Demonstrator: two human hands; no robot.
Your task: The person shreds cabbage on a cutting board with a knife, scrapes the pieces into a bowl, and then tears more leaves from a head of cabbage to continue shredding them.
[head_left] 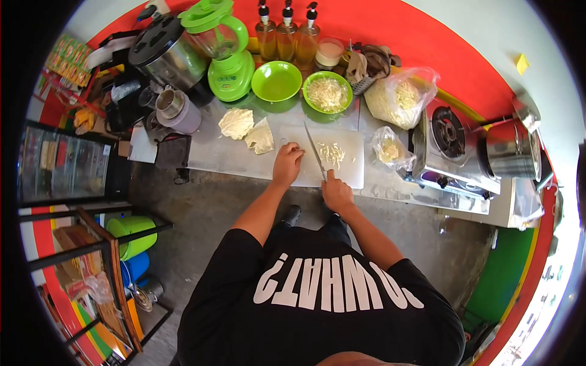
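Shredded cabbage (331, 154) lies in a small heap on the white cutting board (351, 174), just right of the knife (315, 151) blade and a little beyond the right hand (336, 191). That hand is clenched around the knife handle at the board's near edge, the blade running away from the person toward the far side. The left hand (287, 163) rests on the board's left part with fingers curled loosely down, grasping nothing that can be made out; it sits left of the blade and apart from the shreds.

The board lies at the near edge of the metal counter (210, 152). Open counter shows to the left of the left hand, up to two cabbage pieces (247, 129) lying far left of the board. On the right a small plastic bag (389, 150) sits just beside the board, with the gas stove (448, 149) past it.

Beyond the board stand two green bowls: the left bowl (276, 81) looks empty, the right bowl (328, 92) holds shredded cabbage. A large plastic bag (400, 97) further right holds more pale shreds. A green blender (223, 46) stands at the far left.
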